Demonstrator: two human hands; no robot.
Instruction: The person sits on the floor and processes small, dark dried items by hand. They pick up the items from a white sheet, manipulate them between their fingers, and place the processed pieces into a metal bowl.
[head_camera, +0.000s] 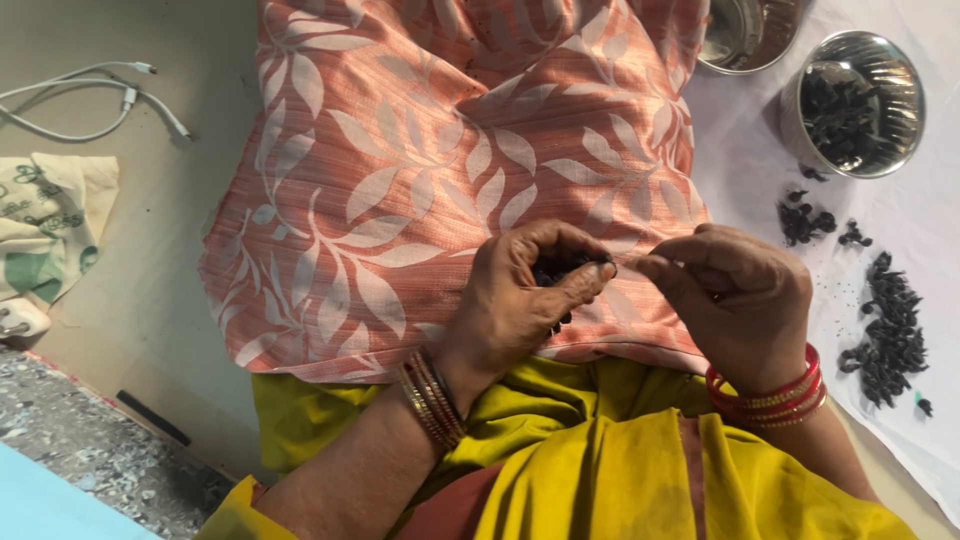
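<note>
Over the lap, against a salmon-pink cloth printed with pale leaves (420, 170), the left hand (520, 295) is cupped with fingers curled inward around a small clump of dark, shrivelled dried pods (562, 270); the clump sits in the hollow between thumb and forefinger, its visible part stretching roughly left to right, towards the other hand, though its exact shape is hidden by the fingers. The right hand (735, 300) is loosely closed just beside it, thumb and forefinger pinched together at their tips and pointing left at the clump; whether they have a piece between them is too small to tell. Gold and dark bangles (432, 398) ring the left wrist, red bangles (768, 392) the right, above a mustard-yellow garment (600, 470). To the right, on a white sheet (750, 170), lies a long loose heap of the same dark pods (888, 335), running up and down the picture, with two smaller scatterings (805, 222) above it. Farther up stands a round shiny steel bowl (855, 100) holding more dark pods, and beside it part of a second steel vessel (745, 32). At far left, well apart from the hands, a white cable (95, 100) coils on the beige floor, with a crumpled cream cloth bag bearing green print (45, 225) beneath it.
</note>
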